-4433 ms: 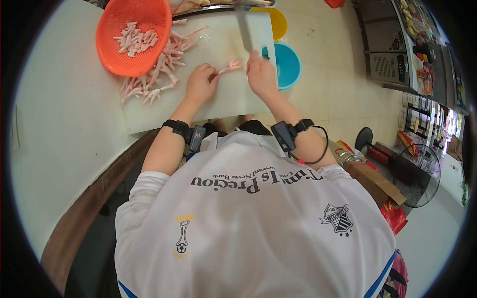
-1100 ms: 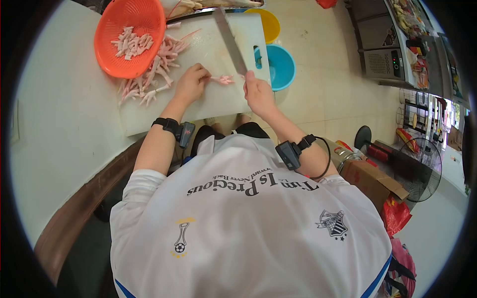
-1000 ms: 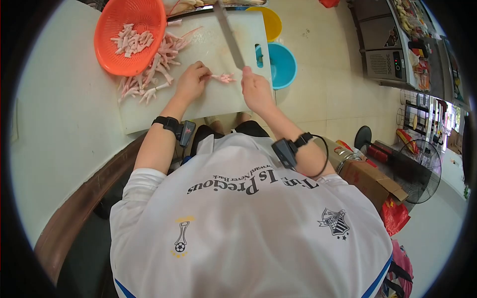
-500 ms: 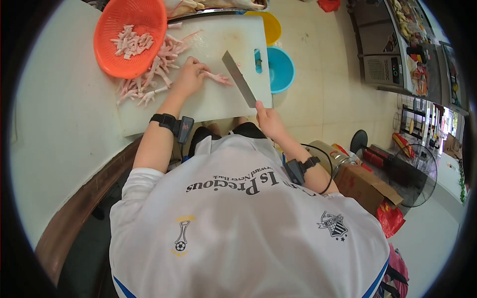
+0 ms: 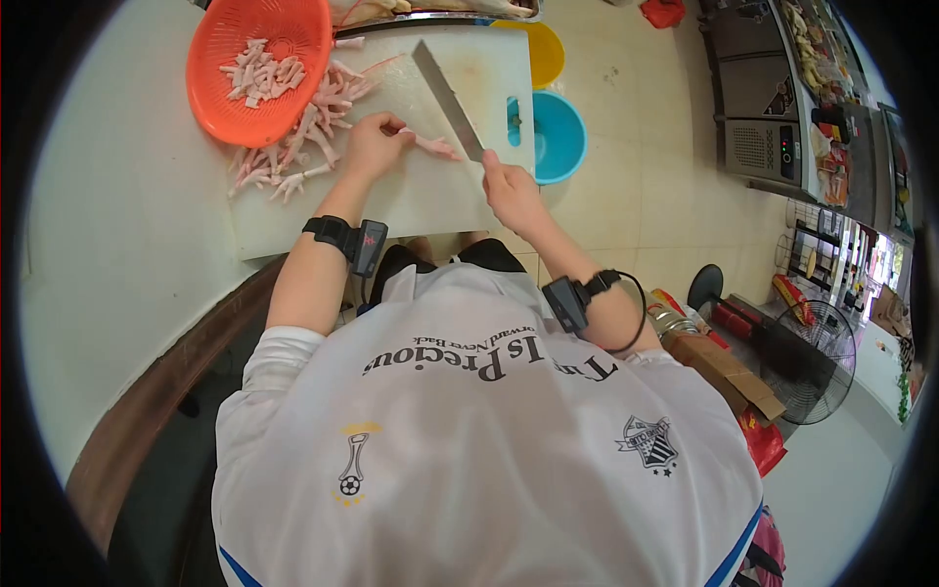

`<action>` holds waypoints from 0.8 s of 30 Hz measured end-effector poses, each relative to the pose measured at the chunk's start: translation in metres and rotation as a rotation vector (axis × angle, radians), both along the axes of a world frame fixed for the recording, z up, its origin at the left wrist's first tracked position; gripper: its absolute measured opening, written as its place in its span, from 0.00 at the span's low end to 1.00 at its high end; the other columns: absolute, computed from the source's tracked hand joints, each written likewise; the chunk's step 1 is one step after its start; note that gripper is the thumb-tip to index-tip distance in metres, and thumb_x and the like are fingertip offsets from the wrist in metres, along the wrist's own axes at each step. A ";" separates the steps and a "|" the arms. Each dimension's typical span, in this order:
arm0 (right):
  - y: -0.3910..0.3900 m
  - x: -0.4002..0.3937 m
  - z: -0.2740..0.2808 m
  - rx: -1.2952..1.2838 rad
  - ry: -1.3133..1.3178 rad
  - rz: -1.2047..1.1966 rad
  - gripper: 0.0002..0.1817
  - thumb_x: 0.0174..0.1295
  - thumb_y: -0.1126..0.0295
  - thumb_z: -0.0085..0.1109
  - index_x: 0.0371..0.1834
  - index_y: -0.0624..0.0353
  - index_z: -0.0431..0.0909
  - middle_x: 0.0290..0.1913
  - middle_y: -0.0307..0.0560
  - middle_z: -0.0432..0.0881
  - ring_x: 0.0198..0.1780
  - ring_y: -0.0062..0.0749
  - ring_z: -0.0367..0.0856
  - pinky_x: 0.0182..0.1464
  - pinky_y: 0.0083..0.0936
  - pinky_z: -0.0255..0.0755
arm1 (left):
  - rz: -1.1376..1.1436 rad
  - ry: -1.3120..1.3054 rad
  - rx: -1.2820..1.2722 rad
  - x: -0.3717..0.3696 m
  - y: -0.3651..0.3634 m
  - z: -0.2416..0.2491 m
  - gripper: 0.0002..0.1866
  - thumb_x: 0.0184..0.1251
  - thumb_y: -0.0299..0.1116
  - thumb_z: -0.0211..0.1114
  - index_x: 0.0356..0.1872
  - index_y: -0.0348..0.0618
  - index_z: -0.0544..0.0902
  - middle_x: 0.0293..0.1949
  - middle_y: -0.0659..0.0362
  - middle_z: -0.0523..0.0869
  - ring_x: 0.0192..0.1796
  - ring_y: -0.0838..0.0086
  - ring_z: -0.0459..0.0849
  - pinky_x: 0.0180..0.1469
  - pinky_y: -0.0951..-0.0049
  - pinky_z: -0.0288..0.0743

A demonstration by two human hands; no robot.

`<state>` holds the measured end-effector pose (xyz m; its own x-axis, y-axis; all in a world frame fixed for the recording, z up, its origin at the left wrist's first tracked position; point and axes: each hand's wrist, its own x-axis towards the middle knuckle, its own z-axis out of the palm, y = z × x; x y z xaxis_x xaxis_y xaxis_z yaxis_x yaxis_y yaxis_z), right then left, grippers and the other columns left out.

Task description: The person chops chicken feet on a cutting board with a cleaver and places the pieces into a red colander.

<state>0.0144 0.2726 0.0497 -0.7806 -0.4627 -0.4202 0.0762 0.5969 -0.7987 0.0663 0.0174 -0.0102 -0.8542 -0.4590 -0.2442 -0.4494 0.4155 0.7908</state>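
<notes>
Pinching slender, pale-pink chicken foot [image 5: 435, 147], toes pointing outward: left hand [image 5: 377, 145]. Right hand [image 5: 512, 193]: clasping long, grey metal knife [image 5: 449, 103].

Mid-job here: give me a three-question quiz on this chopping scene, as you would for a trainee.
1. Which hand holds the knife?
2. True or false: the left hand is empty.
3. Fill in: pale cut pieces lie in the ____ basket.

Key:
1. The right hand.
2. False; it holds one end of a chicken foot over the cutting board.
3. Orange.
</notes>
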 end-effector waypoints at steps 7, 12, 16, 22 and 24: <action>-0.049 -0.021 0.024 -0.190 0.127 0.054 0.40 0.80 0.40 0.38 0.23 0.66 0.78 0.22 0.56 0.78 0.30 0.48 0.78 0.37 0.38 0.72 | 0.049 -0.002 0.009 0.005 0.002 0.004 0.14 0.54 0.35 0.78 0.39 0.38 0.90 0.36 0.53 0.91 0.39 0.66 0.89 0.46 0.68 0.81; -0.047 -0.016 -0.015 0.134 0.174 0.145 0.41 0.78 0.38 0.39 0.31 0.69 0.85 0.33 0.71 0.85 0.41 0.70 0.84 0.47 0.49 0.77 | 0.068 0.046 -0.032 0.003 0.004 -0.003 0.14 0.53 0.34 0.79 0.38 0.38 0.90 0.37 0.54 0.90 0.40 0.65 0.89 0.46 0.69 0.81; -0.016 -0.017 -0.020 0.195 -0.035 0.109 0.42 0.77 0.36 0.38 0.26 0.66 0.80 0.24 0.60 0.77 0.29 0.55 0.79 0.36 0.45 0.74 | 0.045 0.046 -0.030 0.006 0.001 -0.007 0.15 0.52 0.34 0.80 0.38 0.38 0.90 0.37 0.54 0.90 0.40 0.65 0.89 0.47 0.69 0.81; -0.004 -0.012 0.002 0.121 -0.024 0.091 0.42 0.78 0.36 0.38 0.18 0.65 0.73 0.14 0.46 0.70 0.19 0.37 0.77 0.28 0.36 0.74 | 0.065 -0.006 -0.026 0.004 0.005 0.000 0.15 0.53 0.35 0.79 0.39 0.38 0.90 0.38 0.52 0.91 0.41 0.65 0.89 0.48 0.67 0.81; -0.020 -0.016 0.015 0.038 0.032 0.071 0.42 0.78 0.36 0.38 0.18 0.64 0.73 0.14 0.46 0.70 0.22 0.37 0.78 0.31 0.35 0.74 | 0.057 -0.024 -0.030 0.003 0.005 0.002 0.15 0.53 0.36 0.79 0.39 0.38 0.90 0.38 0.52 0.91 0.41 0.65 0.89 0.48 0.67 0.81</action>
<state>-0.0020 0.2524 0.0651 -0.7595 -0.5019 -0.4138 0.0070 0.6297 -0.7768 0.0696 0.0229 -0.0078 -0.8206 -0.5142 -0.2494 -0.4916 0.4123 0.7670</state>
